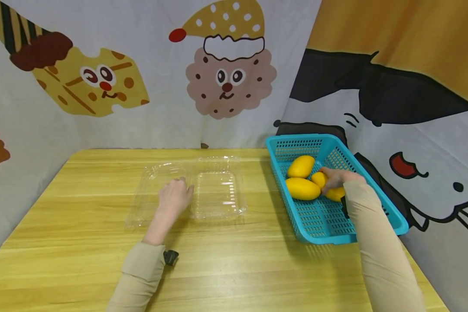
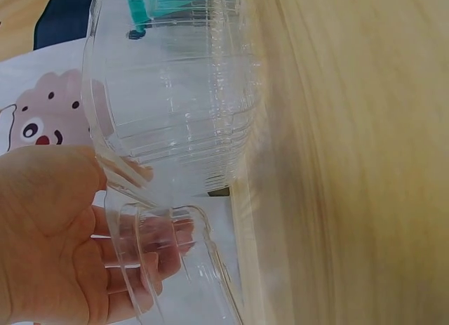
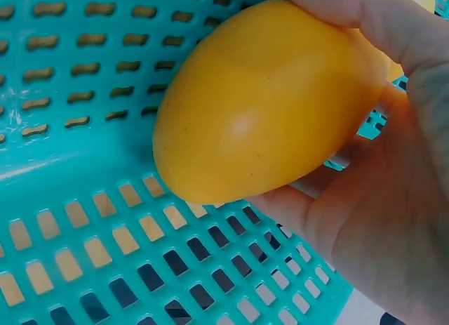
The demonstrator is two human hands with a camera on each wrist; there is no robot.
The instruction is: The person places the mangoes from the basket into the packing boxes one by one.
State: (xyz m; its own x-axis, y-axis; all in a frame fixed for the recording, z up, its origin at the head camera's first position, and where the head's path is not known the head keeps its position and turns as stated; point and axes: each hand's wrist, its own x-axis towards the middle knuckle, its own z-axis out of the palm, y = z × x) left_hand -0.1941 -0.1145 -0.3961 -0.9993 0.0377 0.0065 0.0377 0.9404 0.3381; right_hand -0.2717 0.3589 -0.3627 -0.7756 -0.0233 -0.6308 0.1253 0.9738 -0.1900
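Note:
In the blue basket, my right hand [image 1: 337,178] grips a yellow mango [image 3: 259,107], the thumb on one side and the fingers beneath it in the right wrist view. From the head the thumb crosses this fruit and hides part of it. Two more mangoes, an upper one [image 1: 301,167] and a lower one [image 1: 302,189], lie just left of it. My left hand [image 1: 174,195] is at the middle fold of an open clear plastic container [image 1: 218,195]. Its thumb and bent fingers straddle the fold, showing through the plastic in the left wrist view.
The perforated blue basket [image 1: 323,239] stands on the right of the wooden table [image 1: 234,268], tilted to my view. Behind the table hangs a cloth [image 1: 156,130] with cartoon prints, which also runs along the right side, close to the basket.

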